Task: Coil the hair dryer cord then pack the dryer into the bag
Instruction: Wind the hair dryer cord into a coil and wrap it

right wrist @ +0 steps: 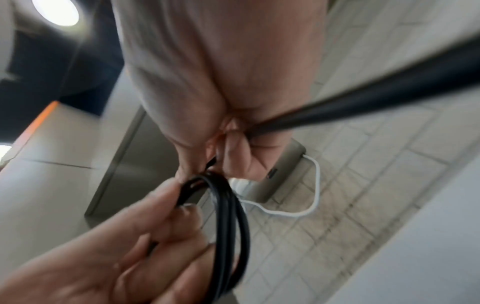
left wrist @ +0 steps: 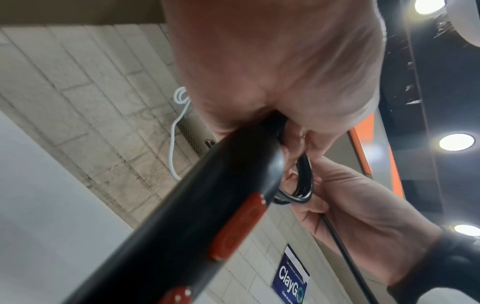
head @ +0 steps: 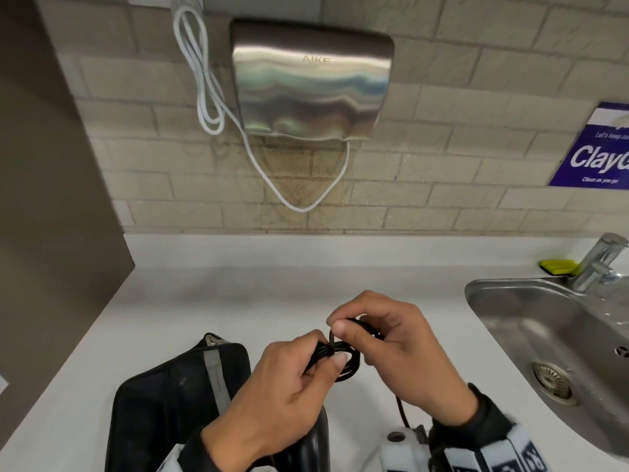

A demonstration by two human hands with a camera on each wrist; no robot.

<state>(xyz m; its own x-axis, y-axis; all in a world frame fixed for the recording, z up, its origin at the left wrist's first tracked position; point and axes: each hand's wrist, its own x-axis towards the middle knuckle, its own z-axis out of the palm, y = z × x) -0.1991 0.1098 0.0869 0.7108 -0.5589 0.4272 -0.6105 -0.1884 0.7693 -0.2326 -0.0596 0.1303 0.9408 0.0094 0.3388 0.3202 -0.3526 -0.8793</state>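
Note:
Both my hands hold the black cord (head: pixel 347 367) above the white counter (head: pixel 238 301). It is gathered into a small coil (right wrist: pixel 228 216). My left hand (head: pixel 328 354) grips the bundle between thumb and curled fingers. My right hand (head: pixel 343 330) pinches a strand at the top of the coil. One loose strand (head: pixel 401 410) runs down toward me. The black hair dryer (head: pixel 313 447) shows under my left wrist. Its handle with red switches (left wrist: pixel 182 226) reaches up to my left palm. The black bag (head: pixel 170 403) lies on the counter at my left.
A steel sink (head: pixel 544 335) with a tap (head: pixel 599 264) and a yellow sponge (head: pixel 558 267) is at the right. A metal hand dryer (head: pixel 313 83) with a white cable (head: pixel 204 80) hangs on the tiled wall. A blue sign (head: pixel 595 151) hangs at the far right.

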